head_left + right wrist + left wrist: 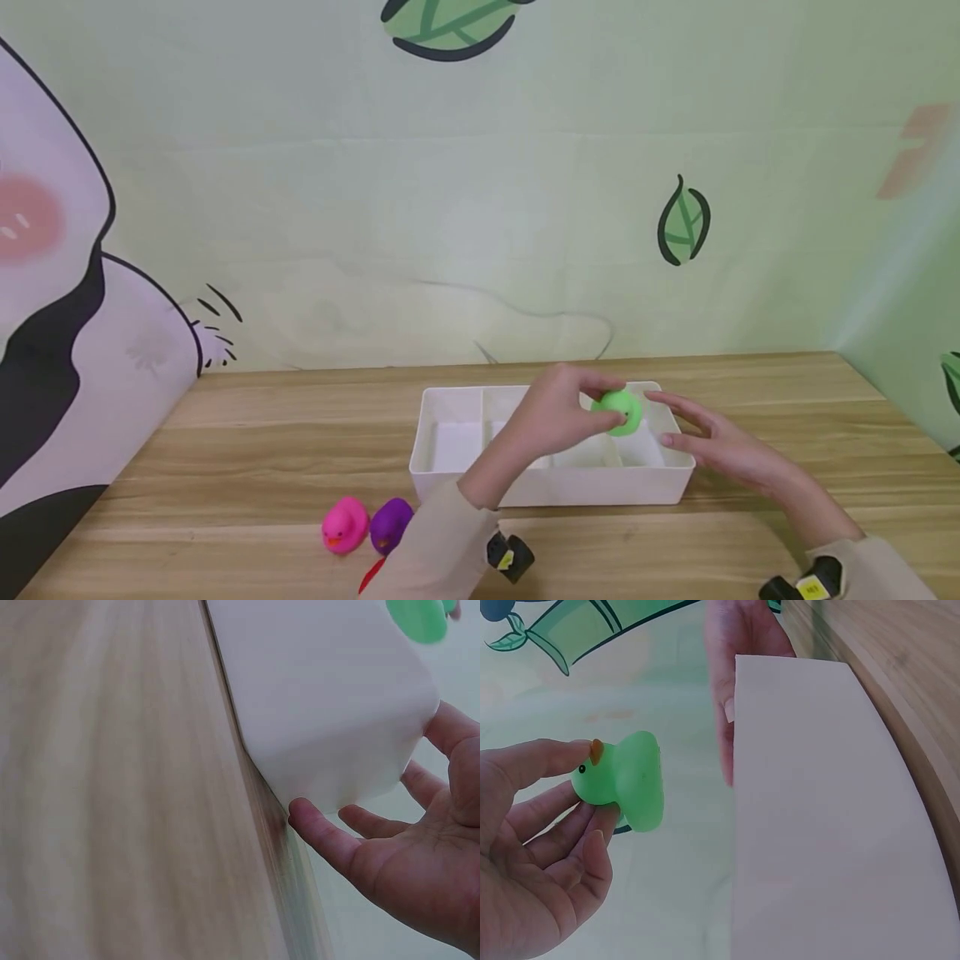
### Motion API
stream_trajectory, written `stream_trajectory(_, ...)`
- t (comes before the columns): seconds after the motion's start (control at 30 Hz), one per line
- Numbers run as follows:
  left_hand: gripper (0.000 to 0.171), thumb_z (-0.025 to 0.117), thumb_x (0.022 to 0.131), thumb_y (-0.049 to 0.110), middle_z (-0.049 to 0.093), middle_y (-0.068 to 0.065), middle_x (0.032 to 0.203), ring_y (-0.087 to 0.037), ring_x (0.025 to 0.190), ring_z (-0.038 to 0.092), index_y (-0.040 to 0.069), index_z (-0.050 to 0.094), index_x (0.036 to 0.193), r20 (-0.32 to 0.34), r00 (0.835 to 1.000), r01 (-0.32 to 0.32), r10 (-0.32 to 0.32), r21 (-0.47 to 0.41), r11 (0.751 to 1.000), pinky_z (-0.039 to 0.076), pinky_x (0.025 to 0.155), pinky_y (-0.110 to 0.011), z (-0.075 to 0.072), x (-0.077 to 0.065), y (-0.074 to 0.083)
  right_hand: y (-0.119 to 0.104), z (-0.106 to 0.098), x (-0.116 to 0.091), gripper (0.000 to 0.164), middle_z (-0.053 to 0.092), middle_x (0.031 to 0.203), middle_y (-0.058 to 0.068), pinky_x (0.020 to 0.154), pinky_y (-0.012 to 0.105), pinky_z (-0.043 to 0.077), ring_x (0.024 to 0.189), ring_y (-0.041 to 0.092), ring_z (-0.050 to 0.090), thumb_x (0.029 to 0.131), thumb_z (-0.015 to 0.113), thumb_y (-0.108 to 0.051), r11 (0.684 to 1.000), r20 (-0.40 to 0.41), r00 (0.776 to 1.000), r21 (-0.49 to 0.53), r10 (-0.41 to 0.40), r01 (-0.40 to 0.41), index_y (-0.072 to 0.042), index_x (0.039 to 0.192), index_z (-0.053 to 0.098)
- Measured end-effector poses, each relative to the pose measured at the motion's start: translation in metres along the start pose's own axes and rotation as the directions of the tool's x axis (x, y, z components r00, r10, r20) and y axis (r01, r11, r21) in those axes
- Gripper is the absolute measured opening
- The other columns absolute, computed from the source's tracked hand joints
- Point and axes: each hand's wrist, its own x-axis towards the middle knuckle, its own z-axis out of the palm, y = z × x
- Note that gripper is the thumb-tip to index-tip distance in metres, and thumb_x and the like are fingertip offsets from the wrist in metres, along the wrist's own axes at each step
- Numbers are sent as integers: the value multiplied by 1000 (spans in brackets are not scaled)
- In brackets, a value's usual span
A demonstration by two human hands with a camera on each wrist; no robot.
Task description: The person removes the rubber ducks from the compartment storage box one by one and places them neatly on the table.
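Note:
A green rubber duck (641, 780) with an orange beak is pinched between the thumb and fingers of my left hand (558, 412). In the head view that duck is over the right-hand part of a white divided box (585, 487). My right hand (723, 442) is at the box's right end, its fingers spread beside the rim and wall. The right wrist view shows those fingertips (307, 810) right at the box's corner. A pink rubber duck (346, 525) and a purple rubber duck (391, 525) sit on the table to the left of the box.
The wooden table (262, 442) runs back to a printed backdrop (337, 208) with leaves and a cartoon animal. A red thing (371, 575) shows partly from behind the left sleeve (442, 550). Dividers split the box into several compartments.

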Motion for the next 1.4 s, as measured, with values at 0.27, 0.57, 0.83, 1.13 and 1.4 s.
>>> stream_trajectory(0.27, 31, 70, 77, 11, 68, -2, 93, -3, 76, 58, 7, 67, 108, -15, 998, 56, -57, -88, 995, 47, 55, -18, -28, -21, 2, 2, 0, 1, 62, -3, 146, 32, 85, 43, 47, 119, 43, 37, 92, 53, -20, 1000, -12, 1000, 2, 5, -5, -7, 143, 20)
stream_trajectory(0.57, 31, 72, 76, 10, 69, -2, 94, -8, 79, 59, 7, 68, 107, -60, 997, 47, -54, -105, 993, 50, 58, -22, -56, -43, -2, 1, 1, 1, 63, -2, 146, 31, 87, 47, 46, 122, 46, 33, 92, 54, -20, 1000, -22, 1000, -15, 4, -4, -9, 143, 21)
stream_trajectory(0.83, 31, 72, 75, 11, 69, -1, 96, -11, 85, 59, 6, 68, 105, -95, 993, 60, -67, -71, 996, 50, 65, -24, -76, -67, -10, 0, 1, 1, 62, -2, 147, 30, 89, 48, 44, 124, 48, 28, 92, 54, -19, 1000, -25, 1000, -20, 2, -2, -9, 144, 21)
stream_trajectory(1.13, 29, 73, 74, 11, 69, -3, 95, -15, 88, 60, 5, 69, 103, -102, 990, 92, -99, -69, 993, 50, 68, -25, -94, -97, -20, 1, 0, 1, 63, -2, 147, 29, 91, 52, 42, 126, 51, 23, 92, 54, -21, 1000, -25, 1000, -19, 4, -5, -10, 144, 21)
stream_trajectory(1.4, 28, 74, 73, 11, 69, 0, 95, -16, 86, 58, 8, 70, 100, -88, 977, 187, -193, -75, 980, 49, 70, -26, -106, -125, -22, 0, 1, 0, 62, -2, 147, 29, 92, 55, 39, 127, 51, 21, 92, 53, -20, 1000, -32, 999, -23, 8, -9, -9, 144, 22)
